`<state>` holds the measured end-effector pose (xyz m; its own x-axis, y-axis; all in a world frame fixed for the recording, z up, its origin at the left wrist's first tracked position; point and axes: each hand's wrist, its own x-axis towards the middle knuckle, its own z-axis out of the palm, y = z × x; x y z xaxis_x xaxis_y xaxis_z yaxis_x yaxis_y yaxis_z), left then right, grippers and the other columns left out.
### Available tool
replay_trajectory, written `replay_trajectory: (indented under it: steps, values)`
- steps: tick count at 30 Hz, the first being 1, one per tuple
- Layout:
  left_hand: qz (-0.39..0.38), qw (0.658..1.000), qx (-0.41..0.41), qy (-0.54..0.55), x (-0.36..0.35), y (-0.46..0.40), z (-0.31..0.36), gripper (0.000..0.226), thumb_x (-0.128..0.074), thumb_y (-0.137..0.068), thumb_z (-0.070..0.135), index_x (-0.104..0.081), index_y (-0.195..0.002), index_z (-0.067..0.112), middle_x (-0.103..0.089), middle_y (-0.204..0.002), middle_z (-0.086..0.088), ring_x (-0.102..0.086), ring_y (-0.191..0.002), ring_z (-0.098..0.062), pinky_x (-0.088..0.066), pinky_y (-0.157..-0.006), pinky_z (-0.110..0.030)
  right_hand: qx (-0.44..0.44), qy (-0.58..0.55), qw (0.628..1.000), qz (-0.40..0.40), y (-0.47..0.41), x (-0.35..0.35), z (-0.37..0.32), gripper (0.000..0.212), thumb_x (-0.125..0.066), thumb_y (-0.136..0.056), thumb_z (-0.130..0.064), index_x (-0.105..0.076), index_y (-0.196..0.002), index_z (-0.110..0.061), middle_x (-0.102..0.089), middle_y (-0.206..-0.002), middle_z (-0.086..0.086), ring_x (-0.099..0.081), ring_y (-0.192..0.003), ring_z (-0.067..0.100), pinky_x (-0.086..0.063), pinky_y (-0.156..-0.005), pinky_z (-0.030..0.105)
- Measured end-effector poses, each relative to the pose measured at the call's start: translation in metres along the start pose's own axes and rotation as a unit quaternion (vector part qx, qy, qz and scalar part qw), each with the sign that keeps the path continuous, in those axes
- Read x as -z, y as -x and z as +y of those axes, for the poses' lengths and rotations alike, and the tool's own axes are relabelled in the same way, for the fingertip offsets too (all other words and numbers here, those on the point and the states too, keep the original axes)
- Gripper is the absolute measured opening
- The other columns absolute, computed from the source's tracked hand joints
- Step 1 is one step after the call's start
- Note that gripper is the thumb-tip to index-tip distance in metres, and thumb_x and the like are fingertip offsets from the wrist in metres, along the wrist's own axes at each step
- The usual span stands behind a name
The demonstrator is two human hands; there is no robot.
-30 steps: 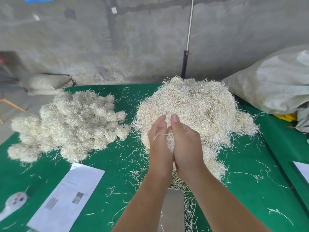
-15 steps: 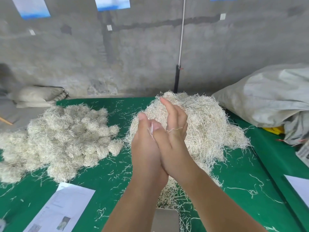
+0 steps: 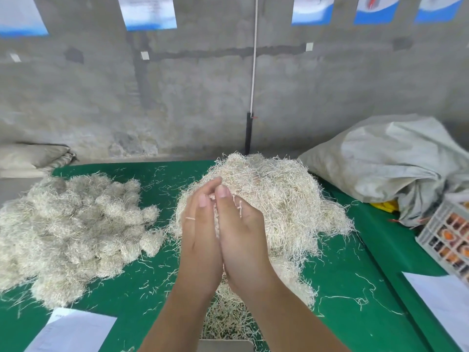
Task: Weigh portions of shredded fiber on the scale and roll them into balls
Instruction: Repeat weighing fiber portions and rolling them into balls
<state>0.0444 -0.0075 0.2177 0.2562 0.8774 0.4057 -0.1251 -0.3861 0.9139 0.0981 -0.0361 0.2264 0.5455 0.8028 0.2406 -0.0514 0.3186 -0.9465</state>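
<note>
Centrally, left hand (image 3: 200, 240) and right hand (image 3: 241, 235) are pressing together, palms rolling a fiber portion (image 3: 217, 224); uneven pressure could be shedding strands.

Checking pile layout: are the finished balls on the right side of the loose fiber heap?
No, the rolled balls lie left of the loose fiber heap.
</note>
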Motion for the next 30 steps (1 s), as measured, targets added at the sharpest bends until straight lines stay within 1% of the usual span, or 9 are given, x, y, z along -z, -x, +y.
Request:
replay_trajectory:
  steps: [4,7,10,13,17,19,22,25,30]
  values:
    - [-0.028,0.990,0.085,0.110,-0.006,0.015,-0.003,0.046,-0.043,-0.084,0.074,-0.060,-0.125,0.060,-0.067,-0.124,0.028,-0.064,-0.114,0.007,-0.055,-0.083,-0.016,0.011,0.025,1.000,-0.014,-0.004,0.007,0.004,0.048,-0.053,-0.101,-0.054,-0.066,-0.065,-0.024,-0.058,-0.057,-0.011,-0.056,-0.055,0.003,-0.047,-0.055,0.022]
    - [-0.068,0.962,0.194,0.178,-0.006,0.021,-0.009,0.064,-0.054,-0.078,0.075,-0.060,-0.136,0.048,-0.065,-0.139,0.015,-0.060,-0.130,-0.006,-0.049,-0.108,-0.044,0.018,0.045,0.999,-0.008,-0.002,0.011,0.018,0.047,-0.049,-0.104,-0.053,-0.064,-0.065,-0.034,-0.058,-0.057,-0.016,-0.056,-0.055,0.000,-0.046,-0.055,0.018]
    - [-0.051,0.952,0.236,0.189,-0.008,0.027,-0.009,0.049,-0.061,-0.081,0.066,-0.064,-0.128,0.054,-0.071,-0.129,0.017,-0.067,-0.121,-0.005,-0.050,-0.103,-0.039,0.040,0.131,0.990,0.015,0.001,0.015,0.031,0.038,-0.036,-0.101,-0.062,-0.061,-0.084,-0.038,-0.063,-0.089,-0.016,-0.062,-0.092,0.010,-0.050,-0.083,0.032]
    - [-0.008,0.939,0.280,0.198,-0.012,0.032,-0.010,0.031,-0.063,-0.093,0.053,-0.068,-0.123,0.048,-0.077,-0.118,0.007,-0.073,-0.112,-0.015,-0.054,-0.100,-0.043,0.024,0.173,0.983,0.057,0.004,0.018,0.036,0.046,-0.023,-0.087,-0.075,-0.055,-0.110,-0.052,-0.041,-0.119,-0.034,-0.035,-0.126,-0.005,-0.031,-0.104,0.026]
    - [0.108,0.907,0.363,0.183,-0.009,0.026,-0.020,0.095,-0.070,-0.049,0.078,-0.059,-0.135,0.038,-0.067,-0.131,0.005,-0.063,-0.123,-0.022,-0.047,-0.109,-0.053,-0.024,0.128,0.991,0.024,0.008,0.025,0.046,0.055,-0.030,-0.081,-0.078,-0.048,-0.127,-0.055,-0.036,-0.132,-0.035,-0.034,-0.127,-0.016,-0.031,-0.105,0.025]
    - [0.106,0.905,0.379,0.163,-0.004,0.022,-0.032,0.106,-0.067,-0.047,0.084,-0.054,-0.136,0.028,-0.067,-0.126,0.002,-0.063,-0.120,-0.024,-0.048,-0.108,-0.056,-0.062,0.091,0.994,-0.027,0.011,0.024,0.053,0.047,-0.039,-0.085,-0.070,-0.049,-0.128,-0.055,-0.041,-0.136,-0.027,-0.043,-0.114,-0.023,-0.037,-0.095,0.020]
    - [0.084,0.926,0.348,0.119,0.007,0.021,-0.055,0.092,-0.073,-0.070,0.081,-0.048,-0.142,0.029,-0.075,-0.111,-0.003,-0.073,-0.108,-0.024,-0.055,-0.099,-0.052,-0.116,0.107,0.983,-0.095,0.016,0.023,0.071,0.042,-0.043,-0.085,-0.073,-0.044,-0.126,-0.063,-0.043,-0.141,-0.022,-0.049,-0.116,-0.017,-0.044,-0.091,0.021]
    - [0.001,0.945,0.318,0.078,0.037,0.018,-0.093,0.079,-0.069,-0.079,0.072,-0.020,-0.140,0.061,-0.057,-0.135,0.010,-0.068,-0.109,-0.006,-0.047,-0.091,-0.037,-0.137,0.172,0.964,-0.149,0.021,0.029,0.092,0.062,-0.045,-0.076,-0.086,-0.032,-0.133,-0.065,-0.037,-0.138,-0.028,-0.048,-0.115,-0.017,-0.043,-0.081,0.017]
    - [0.017,0.935,0.256,-0.243,0.123,-0.023,-0.160,0.067,-0.065,-0.096,0.008,-0.024,-0.144,0.030,-0.041,-0.136,-0.005,-0.060,-0.104,-0.023,-0.053,-0.059,-0.018,-0.147,0.254,0.935,-0.200,0.021,0.053,0.127,0.058,-0.051,-0.088,-0.074,-0.029,-0.139,-0.056,-0.047,-0.130,-0.025,-0.053,-0.098,-0.022,-0.049,-0.063,0.009]
